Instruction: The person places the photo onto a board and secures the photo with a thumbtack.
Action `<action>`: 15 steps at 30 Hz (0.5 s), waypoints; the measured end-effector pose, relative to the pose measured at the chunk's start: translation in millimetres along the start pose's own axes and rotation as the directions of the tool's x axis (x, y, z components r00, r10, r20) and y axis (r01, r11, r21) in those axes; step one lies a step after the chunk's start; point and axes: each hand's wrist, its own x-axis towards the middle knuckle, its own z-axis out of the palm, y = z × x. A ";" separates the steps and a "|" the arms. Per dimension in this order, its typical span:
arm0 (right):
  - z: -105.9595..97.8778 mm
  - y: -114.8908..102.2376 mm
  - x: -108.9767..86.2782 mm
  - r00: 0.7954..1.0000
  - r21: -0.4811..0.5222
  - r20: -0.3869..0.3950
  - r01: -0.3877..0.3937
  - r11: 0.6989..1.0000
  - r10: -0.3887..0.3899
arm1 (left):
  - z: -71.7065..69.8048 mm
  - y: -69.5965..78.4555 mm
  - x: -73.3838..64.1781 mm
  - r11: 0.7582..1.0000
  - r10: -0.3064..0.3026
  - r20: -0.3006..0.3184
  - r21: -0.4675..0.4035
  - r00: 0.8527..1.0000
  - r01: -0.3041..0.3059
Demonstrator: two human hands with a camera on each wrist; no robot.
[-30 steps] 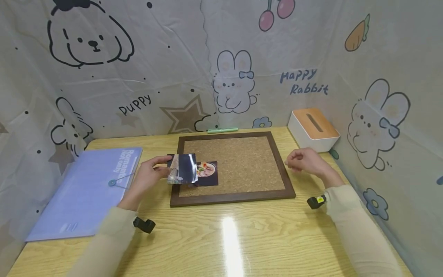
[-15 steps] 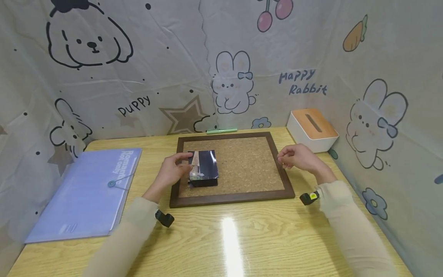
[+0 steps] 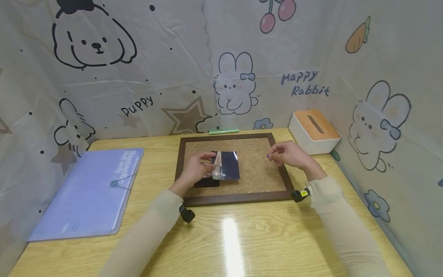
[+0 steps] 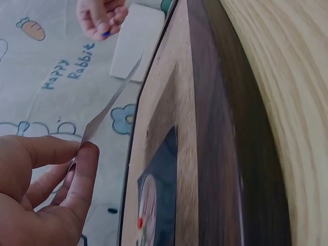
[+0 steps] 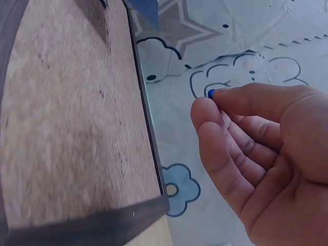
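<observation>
My left hand (image 3: 197, 169) pinches a glossy dark photo (image 3: 229, 166) by its left edge, thumb against fingers. In the left wrist view the held photo (image 4: 108, 110) is tilted and stands off the cork board (image 3: 257, 173), casting a shadow on it. A second photo, of a plate of food (image 4: 160, 189), lies on the cork at the left, partly covered by the held one in the head view. Over the board's right side, my right hand (image 3: 288, 154) pinches a small blue push pin (image 5: 211, 94) between thumb and index finger; most of the pin is hidden.
A lilac document folder (image 3: 83, 192) lies on the table at the left. Behind the brown-framed board lies a green pen (image 3: 223, 132). A white tissue box (image 3: 316, 130) with a wooden lid stands at the back right, by the printed curtain (image 3: 173, 46).
My left hand has carried the photo rightward from the board's left frame, past most of the food photo. The right hand has moved left, in over the board, with the pin.
</observation>
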 end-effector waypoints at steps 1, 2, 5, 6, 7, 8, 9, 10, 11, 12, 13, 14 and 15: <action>1.1 -1.0 1.3 1.000 0.005 0.000 0.001 1.000 -0.001 | 4.0 0.6 2.1 1.000 -0.001 0.004 -0.004 1.000 0.001; 2.3 -2.6 2.4 1.000 0.013 -0.002 -0.001 1.000 0.001 | 7.5 1.2 3.8 1.000 -0.003 0.005 -0.005 1.000 0.003; 5.1 -6.8 7.1 1.000 0.021 0.004 -0.002 1.000 0.002 | 16.9 1.1 8.6 1.000 -0.010 -0.004 0.019 1.000 0.010; 6.1 -8.0 8.6 1.000 0.014 0.006 0.002 1.000 -0.002 | 19.9 1.0 9.8 1.000 -0.008 -0.004 0.025 1.000 0.008; 6.8 -9.0 10.3 1.000 0.013 0.007 0.002 1.000 -0.002 | 22.8 0.8 11.2 0.999 -0.009 -0.007 0.037 1.000 0.009; 7.6 -10.2 11.7 1.000 0.008 0.008 0.004 1.000 -0.004 | 25.7 0.3 12.5 0.999 -0.006 -0.010 0.049 1.000 0.007; 8.5 -11.0 13.3 1.000 0.001 0.009 0.008 1.000 -0.008 | 28.5 0.0 13.8 0.998 -0.002 -0.014 0.060 1.000 0.002; 9.3 -11.7 14.8 1.000 -0.006 0.008 0.010 1.000 -0.010 | 31.2 -0.4 15.3 0.998 0.004 -0.013 0.064 1.000 -0.003; 10.3 -12.4 16.1 1.000 -0.007 0.009 0.011 1.000 -0.011 | 33.9 -1.1 16.7 0.998 0.013 -0.011 0.062 1.000 -0.012; 11.4 -12.9 17.4 1.000 -0.012 0.009 0.009 1.000 -0.009 | 36.6 -2.1 18.5 0.998 0.021 -0.008 0.059 1.000 -0.020; 12.5 -13.6 18.7 1.000 -0.007 0.010 0.005 1.000 -0.005 | 39.1 -2.7 20.1 0.998 0.024 -0.007 0.062 1.000 -0.024; 13.7 -14.1 20.1 1.000 -0.006 0.012 0.004 1.000 -0.004 | 41.6 -3.3 21.4 0.997 0.029 -0.005 0.067 1.000 -0.029; 15.0 -14.5 21.4 1.000 -0.003 0.014 0.001 1.000 -0.001 | 44.0 -3.2 22.6 0.997 0.036 -0.003 0.069 0.999 -0.035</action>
